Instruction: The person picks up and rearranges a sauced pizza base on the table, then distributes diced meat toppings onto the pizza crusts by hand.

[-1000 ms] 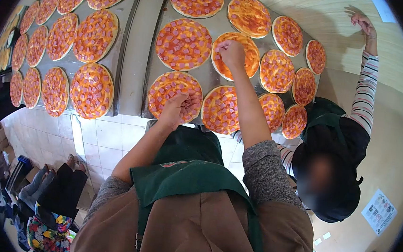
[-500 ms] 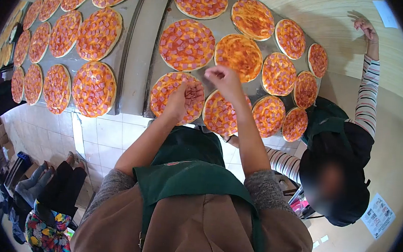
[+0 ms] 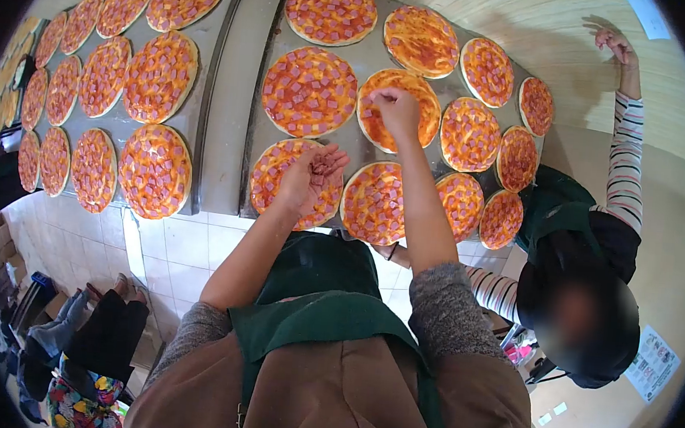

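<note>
My left hand (image 3: 306,181) is cupped palm up over the near-left pizza (image 3: 269,178), holding pink ham cubes (image 3: 327,167). Above a pizza with sauce and no visible cubes (image 3: 379,131), my right hand (image 3: 399,114) has its fingers pinched together; what they hold is too small to tell. Another pizza without cubes (image 3: 422,42) lies behind it. Pizzas topped with ham cubes surround them, including one at the left (image 3: 309,91) and one nearer me (image 3: 374,203), all on a metal tray (image 3: 267,128).
A second tray (image 3: 199,114) with several ham-topped pizzas is on the left. At the right a co-worker (image 3: 576,256) in striped sleeves has one hand (image 3: 616,44) against the wall. Another person's legs (image 3: 108,324) show at the lower left.
My right hand has moved from beside my left hand to above the pizza without cubes. My left palm has opened upward, showing the ham cubes. The view has shifted slightly.
</note>
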